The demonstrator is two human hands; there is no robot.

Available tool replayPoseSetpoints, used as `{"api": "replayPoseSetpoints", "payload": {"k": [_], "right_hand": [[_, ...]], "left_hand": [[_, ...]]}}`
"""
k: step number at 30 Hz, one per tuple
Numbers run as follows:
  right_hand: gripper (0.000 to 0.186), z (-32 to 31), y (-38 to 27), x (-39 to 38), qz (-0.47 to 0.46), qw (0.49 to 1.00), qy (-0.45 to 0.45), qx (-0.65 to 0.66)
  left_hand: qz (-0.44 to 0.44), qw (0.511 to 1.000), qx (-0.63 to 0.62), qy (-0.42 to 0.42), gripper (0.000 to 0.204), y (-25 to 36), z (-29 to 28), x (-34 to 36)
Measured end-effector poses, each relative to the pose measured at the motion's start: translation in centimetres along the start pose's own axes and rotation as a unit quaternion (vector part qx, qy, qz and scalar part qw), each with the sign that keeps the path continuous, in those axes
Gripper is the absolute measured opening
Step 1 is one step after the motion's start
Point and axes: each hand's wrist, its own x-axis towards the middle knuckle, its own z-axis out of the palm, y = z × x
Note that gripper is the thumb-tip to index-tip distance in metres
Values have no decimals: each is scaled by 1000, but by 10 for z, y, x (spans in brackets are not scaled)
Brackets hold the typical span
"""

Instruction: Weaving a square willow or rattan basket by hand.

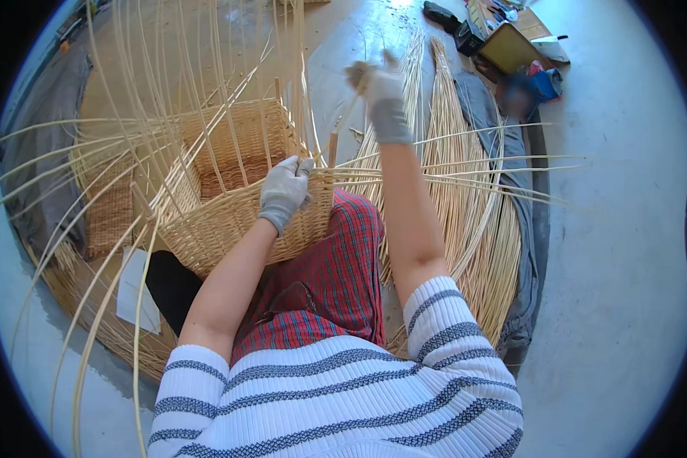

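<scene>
A rectangular wicker basket rests tilted against my lap, with long loose canes fanning from its rim. My left hand, in a pale grey work glove, is closed on the rim near the right front corner, thumb uppermost. Raised beyond that corner is my right hand, also gloved and smeared by motion. A thin wicker strand runs from its fingers down toward the rim, so they look closed on it. Short wooden stakes, one of them a corner stake, stand up from the basket.
Bundles of long canes lie on grey cloth to the right. A finished-looking woven piece and dark cloth are at left. Farther right sit a box and small items. Upright canes crowd the space above the basket.
</scene>
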Motion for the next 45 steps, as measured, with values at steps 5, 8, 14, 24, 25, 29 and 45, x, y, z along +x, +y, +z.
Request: {"api": "replayPoseSetpoints", "payload": {"k": [5, 8, 14, 24, 25, 29, 45], "right_hand": [[20, -116, 83, -53, 53, 971, 224, 60], [22, -150, 93, -79, -42, 993, 94, 63], [28, -52, -24, -155, -257, 948, -58, -177], [41, -38, 45, -106, 32, 867, -232, -440], [42, -41, 54, -101, 56, 860, -239, -447], [42, -29, 81, -119, -6, 845, -139, -517], [37, -22, 88, -121, -53, 863, -94, -494]], "left_hand": [[84, 994, 60, 41, 36, 19, 0, -20], [239, 950, 185, 73, 56, 21, 4, -42], [234, 905, 353, 41, 62, 18, 30, -53], [65, 954, -282, 76, 38, -26, -67, -53], [102, 954, -266, 88, 35, -16, -74, -48], [270, 942, -182, 83, 49, 56, -59, 8], [321, 934, 144, -65, 80, 22, -27, -2]]}}
